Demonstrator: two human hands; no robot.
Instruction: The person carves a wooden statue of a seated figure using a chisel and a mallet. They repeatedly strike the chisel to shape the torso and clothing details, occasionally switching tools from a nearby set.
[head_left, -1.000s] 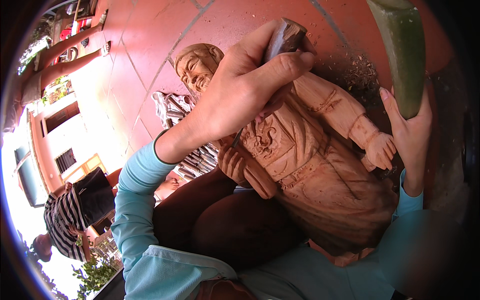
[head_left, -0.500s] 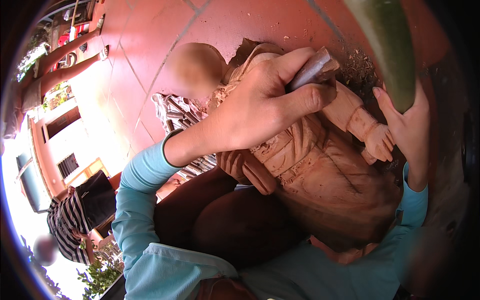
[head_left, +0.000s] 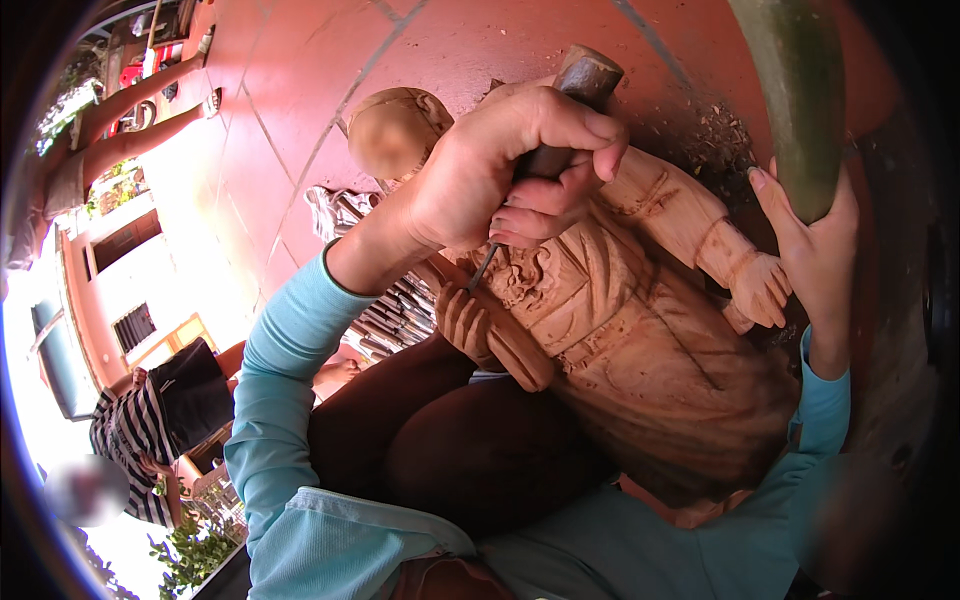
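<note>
My left hand (head_left: 480, 165) is closed around the dark handle of a chisel (head_left: 588, 76). Its thin metal shank points down, the tip close to the carved hand of a wooden statue (head_left: 640, 330). The statue is a robed figure with a bald round head, lying on its back across my lap and the floor. To the right, my right hand (head_left: 825, 250) grips the lower end of a thick green club-shaped mallet (head_left: 800, 105), raised beside the statue's outstretched arm and apart from the chisel.
A row of carving tools (head_left: 400, 315) lies by my knee, left of the statue. Wood chips (head_left: 715, 140) are scattered on the red tiled floor (head_left: 300, 60). A person in a striped shirt (head_left: 135, 430) is at the far left; another person's legs (head_left: 140, 120) show above.
My left hand has turned and shifted up and left with the chisel, so its shank now shows by the statue's carved hand. The mallet in my right hand has moved slightly right.
</note>
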